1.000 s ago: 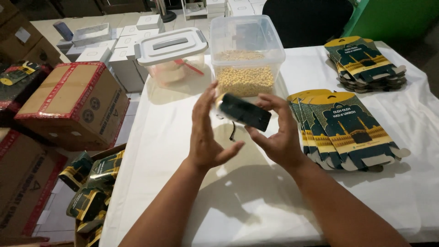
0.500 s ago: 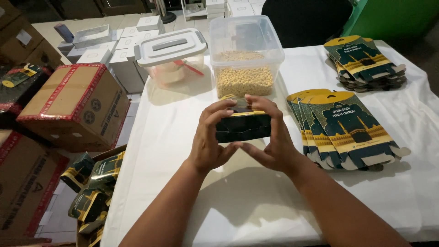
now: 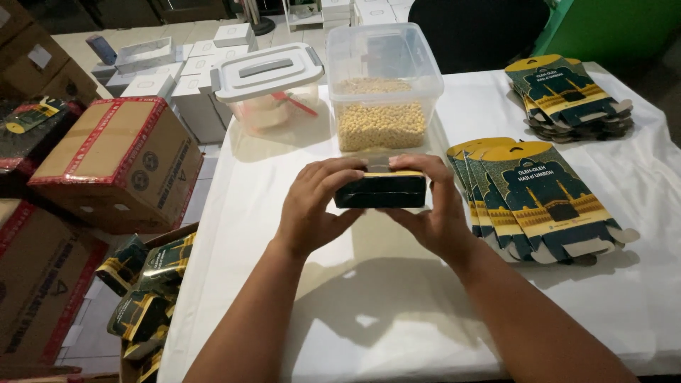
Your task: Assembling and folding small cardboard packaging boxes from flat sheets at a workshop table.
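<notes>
Your left hand (image 3: 312, 209) and right hand (image 3: 433, 209) both grip a small dark green carton (image 3: 381, 190), one at each end, fingers curled over its top, holding it above the white-covered tabletop (image 3: 397, 298). Just behind it stands a clear tub of yellow grains (image 3: 383, 113); flat printed cartons (image 3: 539, 198) lie fanned beside your right hand.

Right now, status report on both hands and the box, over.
Left hand and right hand grip small dark box, above white table. Open bin of yellow grains just behind. Nothing between.
</notes>
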